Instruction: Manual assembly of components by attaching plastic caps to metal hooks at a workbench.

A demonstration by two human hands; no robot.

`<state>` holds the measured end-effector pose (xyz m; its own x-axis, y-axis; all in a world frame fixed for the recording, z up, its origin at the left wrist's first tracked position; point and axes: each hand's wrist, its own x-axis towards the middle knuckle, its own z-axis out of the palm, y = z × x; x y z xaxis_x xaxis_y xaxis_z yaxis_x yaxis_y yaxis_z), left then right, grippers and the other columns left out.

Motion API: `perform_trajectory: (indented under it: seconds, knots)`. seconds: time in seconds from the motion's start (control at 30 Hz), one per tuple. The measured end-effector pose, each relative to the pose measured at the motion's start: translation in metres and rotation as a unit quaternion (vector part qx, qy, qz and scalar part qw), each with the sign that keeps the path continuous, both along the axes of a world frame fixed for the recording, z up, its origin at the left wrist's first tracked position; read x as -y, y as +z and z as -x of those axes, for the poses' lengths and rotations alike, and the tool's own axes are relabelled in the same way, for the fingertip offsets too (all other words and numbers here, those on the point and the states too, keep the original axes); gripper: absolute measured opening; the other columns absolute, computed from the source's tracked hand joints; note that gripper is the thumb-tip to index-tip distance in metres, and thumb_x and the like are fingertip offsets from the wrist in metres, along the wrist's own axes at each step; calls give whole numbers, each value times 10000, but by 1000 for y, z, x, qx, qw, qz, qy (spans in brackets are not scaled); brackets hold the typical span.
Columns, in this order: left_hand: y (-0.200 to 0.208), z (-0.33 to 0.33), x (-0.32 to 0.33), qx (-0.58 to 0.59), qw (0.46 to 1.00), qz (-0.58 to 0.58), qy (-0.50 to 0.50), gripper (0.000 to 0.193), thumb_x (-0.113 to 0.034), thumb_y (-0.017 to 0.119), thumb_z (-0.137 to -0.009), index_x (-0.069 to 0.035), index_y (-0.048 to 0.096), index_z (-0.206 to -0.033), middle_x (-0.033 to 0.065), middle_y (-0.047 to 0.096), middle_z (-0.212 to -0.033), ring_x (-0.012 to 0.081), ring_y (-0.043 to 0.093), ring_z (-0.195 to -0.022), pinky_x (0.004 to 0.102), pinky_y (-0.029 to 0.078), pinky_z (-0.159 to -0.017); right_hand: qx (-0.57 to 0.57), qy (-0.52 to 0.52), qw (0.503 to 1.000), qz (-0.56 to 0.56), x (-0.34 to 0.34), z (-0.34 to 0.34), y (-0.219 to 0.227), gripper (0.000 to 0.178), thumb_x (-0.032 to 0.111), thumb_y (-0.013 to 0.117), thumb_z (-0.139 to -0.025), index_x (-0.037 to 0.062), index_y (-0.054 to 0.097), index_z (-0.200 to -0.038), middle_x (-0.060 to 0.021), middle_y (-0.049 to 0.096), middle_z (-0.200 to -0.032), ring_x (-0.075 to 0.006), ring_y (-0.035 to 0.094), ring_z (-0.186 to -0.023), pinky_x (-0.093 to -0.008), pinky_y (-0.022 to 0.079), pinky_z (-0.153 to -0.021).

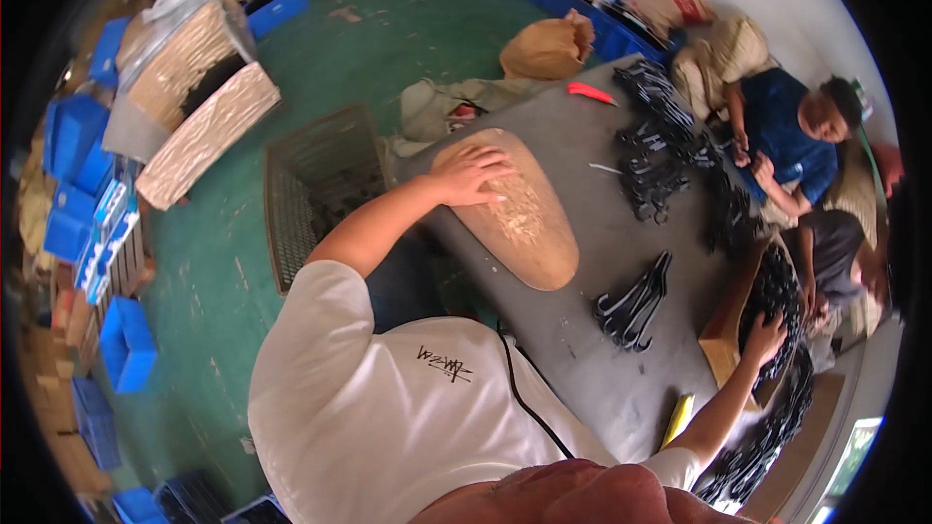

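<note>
My left hand lies flat with its fingers outstretched on a tan, long oval pad, whose middle is rough and flaky. The pad rests at the left edge of the dark grey table. At the right, my right hand reaches into a cardboard box and touches the black hook-ended pieces inside. Its fingers look apart, though the pieces partly hide them. Between my hands a small bunch of black hooks lies on the table.
More black hooks are heaped at the table's far right. A red-handled tool and a yellow object lie on the table. A mesh crate stands left of it. Two people sit at right, one in a dark blue shirt.
</note>
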<state>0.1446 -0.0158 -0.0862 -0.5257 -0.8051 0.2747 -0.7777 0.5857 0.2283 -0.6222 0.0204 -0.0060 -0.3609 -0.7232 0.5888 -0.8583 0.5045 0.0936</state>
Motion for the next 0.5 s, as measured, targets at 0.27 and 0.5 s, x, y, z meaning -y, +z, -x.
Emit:
perform_trajectory:
  seconds: [0.27,0.5]
  knots:
    - [7,6,-2,14,1000,-23,-3,673,-554,584,-905,-183,479,-1457,119,408,-1517,322,314,-1435,479,229,-1190,40,-3,998,58,-12,48,-20,483,403,585,-930,141,583,-1335,-288,583,-1126,-438,618,-974,-508,541,-819]
    - [20,1,2,45,999,7,-9,596,-470,609,-919,-163,505,-1419,111,446,-1473,323,341,-1411,480,273,-1158,19,-40,990,133,-10,15,-11,378,388,627,-900,100,641,-1145,-196,639,-1141,-370,534,-1158,-465,489,-958]
